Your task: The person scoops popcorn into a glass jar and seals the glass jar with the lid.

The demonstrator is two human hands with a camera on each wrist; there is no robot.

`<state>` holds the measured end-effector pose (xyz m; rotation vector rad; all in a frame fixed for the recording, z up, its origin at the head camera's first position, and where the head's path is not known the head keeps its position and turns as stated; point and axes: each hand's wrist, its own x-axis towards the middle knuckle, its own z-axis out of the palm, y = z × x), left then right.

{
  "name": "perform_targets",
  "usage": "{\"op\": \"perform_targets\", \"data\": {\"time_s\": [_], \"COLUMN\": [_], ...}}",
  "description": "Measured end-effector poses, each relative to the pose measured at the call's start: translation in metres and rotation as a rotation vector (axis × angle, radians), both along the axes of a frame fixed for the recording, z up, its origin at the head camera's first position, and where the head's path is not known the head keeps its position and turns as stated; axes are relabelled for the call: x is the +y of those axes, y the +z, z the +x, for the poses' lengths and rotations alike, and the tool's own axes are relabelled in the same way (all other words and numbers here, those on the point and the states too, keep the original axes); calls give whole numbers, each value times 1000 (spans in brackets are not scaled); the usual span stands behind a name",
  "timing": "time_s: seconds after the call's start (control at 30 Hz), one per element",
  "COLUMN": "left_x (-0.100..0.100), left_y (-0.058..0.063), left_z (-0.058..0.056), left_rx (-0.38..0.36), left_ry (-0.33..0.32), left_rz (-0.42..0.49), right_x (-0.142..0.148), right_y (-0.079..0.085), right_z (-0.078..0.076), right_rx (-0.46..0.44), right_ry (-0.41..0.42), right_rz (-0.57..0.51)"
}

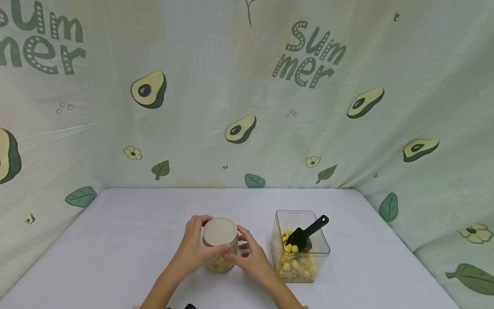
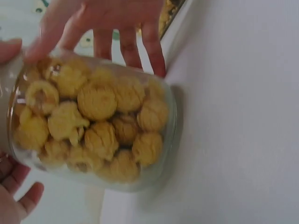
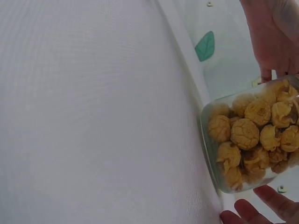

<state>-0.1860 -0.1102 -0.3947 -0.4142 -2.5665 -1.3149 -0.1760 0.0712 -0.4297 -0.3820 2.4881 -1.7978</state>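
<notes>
A clear jar (image 1: 219, 265) with a pale beige lid (image 1: 220, 231) stands upright on the table between the two hands. Round caramel-coloured popcorn (image 2: 98, 100) fills much of it, as the left wrist view shows up close. My left hand (image 1: 194, 246) grips the lid, fingers round its far left side and thumb across the front. On the other side, my right hand (image 1: 254, 259) holds the jar, its thumb in front and its fingers along the right side. The right wrist view shows the jar's base (image 3: 210, 154) at the white tabletop.
Right of the hands stands an open clear plastic box (image 1: 328, 253) with yellow popcorn (image 1: 297, 266). A black scoop (image 1: 302, 237) leans in it, handle over the rim. A white cloth (image 1: 135, 249) covers the table. Behind hangs an avocado-print curtain (image 1: 193, 86).
</notes>
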Motion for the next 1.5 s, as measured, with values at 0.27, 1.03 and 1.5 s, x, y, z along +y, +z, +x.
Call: {"op": "perform_targets", "data": {"time_s": [0.27,1.03,1.5], "left_x": [-12,10,3], "left_y": [-5,15,3], "left_z": [-10,11,2], "left_rx": [-8,-92,45], "left_ry": [-153,89,82], "left_rz": [52,-74,-55], "right_x": [-1,0,-1], "right_y": [1,-1,-1], "right_z": [0,1,0], "right_rx": [10,30,11], "right_ry": [3,-4,-14], "right_rz": [15,20,-17]}}
